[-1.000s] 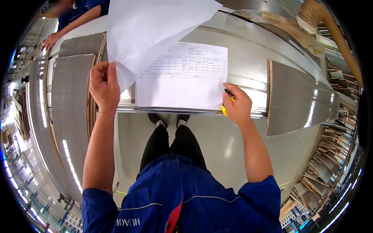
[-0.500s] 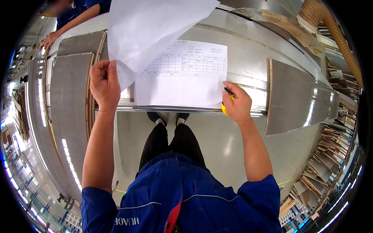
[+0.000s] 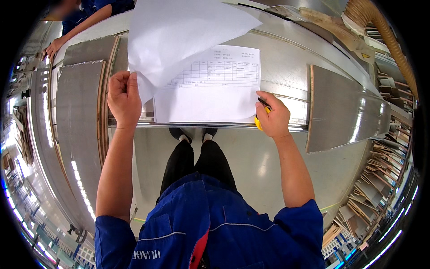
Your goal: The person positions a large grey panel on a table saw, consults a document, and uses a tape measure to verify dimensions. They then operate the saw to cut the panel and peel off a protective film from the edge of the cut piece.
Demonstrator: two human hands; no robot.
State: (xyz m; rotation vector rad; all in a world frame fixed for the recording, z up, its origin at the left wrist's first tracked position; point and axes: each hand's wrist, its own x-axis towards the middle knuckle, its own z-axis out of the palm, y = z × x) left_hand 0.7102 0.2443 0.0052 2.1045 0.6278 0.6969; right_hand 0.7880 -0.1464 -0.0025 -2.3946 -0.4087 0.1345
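My left hand (image 3: pixel 124 99) pinches the lower corner of a white paper sheet (image 3: pixel 179 31), which is lifted and curls away over the machine bed. Beneath it lies another white sheet with a printed table (image 3: pixel 206 103), partly covered by the lifted one. In my right hand (image 3: pixel 275 115) is a yellow-and-black tape measure (image 3: pixel 258 123), mostly hidden by the fingers. The index fingertip of that hand is at the right edge of the printed sheet.
Grey-faced boards stand on the left (image 3: pixel 80 107) and right (image 3: pixel 342 112) of the metal bed (image 3: pixel 284 67). A ribbed hose (image 3: pixel 380 27) hangs at the far right. Board offcuts (image 3: pixel 380 175) crowd the right side. A co-worker's hand (image 3: pixel 54 47) rests at the far left.
The lifted sheet has swung slightly to the right and lower, covering more of the printed table's upper left. My left hand has moved slightly right. My right hand keeps its hold.
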